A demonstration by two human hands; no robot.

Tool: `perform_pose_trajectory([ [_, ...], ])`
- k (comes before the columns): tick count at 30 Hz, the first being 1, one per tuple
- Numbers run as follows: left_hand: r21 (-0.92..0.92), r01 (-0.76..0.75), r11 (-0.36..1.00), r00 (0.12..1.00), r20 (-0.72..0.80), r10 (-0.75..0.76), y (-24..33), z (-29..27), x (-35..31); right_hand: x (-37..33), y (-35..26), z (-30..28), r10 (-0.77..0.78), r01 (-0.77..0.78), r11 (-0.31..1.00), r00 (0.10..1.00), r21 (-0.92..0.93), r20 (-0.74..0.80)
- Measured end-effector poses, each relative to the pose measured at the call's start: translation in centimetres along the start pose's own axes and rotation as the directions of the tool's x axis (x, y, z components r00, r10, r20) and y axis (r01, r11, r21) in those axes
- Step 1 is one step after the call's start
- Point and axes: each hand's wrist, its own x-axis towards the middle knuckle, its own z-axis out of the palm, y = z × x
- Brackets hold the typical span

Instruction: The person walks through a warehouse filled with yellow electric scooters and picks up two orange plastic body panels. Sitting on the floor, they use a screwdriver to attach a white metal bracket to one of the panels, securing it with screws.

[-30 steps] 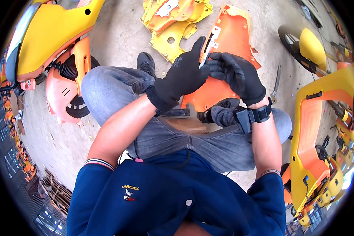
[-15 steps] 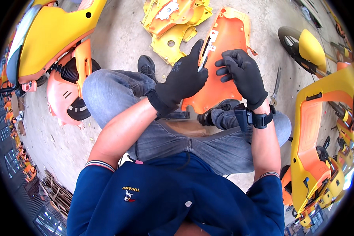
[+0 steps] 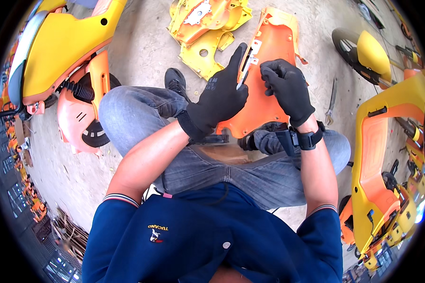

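Panel [image 3: 269, 99], orange plastic, stands propped on the lap, far edge leaning away, so both gloved hands can work its upper edge. Left hand [image 3: 219, 101] grips a thin pale strip [image 3: 246, 70] against it, forefinger stretched along the strip. Right hand [image 3: 288, 89] curls over the panel, steadying; grip partly closed. Panel glossy, curved, notched. Wrench [image 3: 332, 101] on floor [image 3: 146, 52], right.
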Motion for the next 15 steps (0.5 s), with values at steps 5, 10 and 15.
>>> perform_pose_trajectory([
  [5, -0.044, -0.038, 0.998, 0.999, 0.021, 0.039, -0.07, 0.33, -0.1, 0.5, 0.87, 0.4, 0.055, -0.056, 0.998, 0.998, 0.022, 0.018],
  [10, -0.108, 0.04, 0.993, 0.997, 0.076, -0.032, 0.22, 0.36, -0.35, 0.21, 0.47, 0.31, 0.088, -0.088, 0.995, 0.996, -0.051, -0.002],
  [15, -0.069, -0.052, 0.996, 0.999, 0.004, 0.053, 0.23, 0.62, -0.17, -0.15, 0.5, 0.21, 0.204, -0.208, 0.978, 0.956, -0.003, 0.208],
])
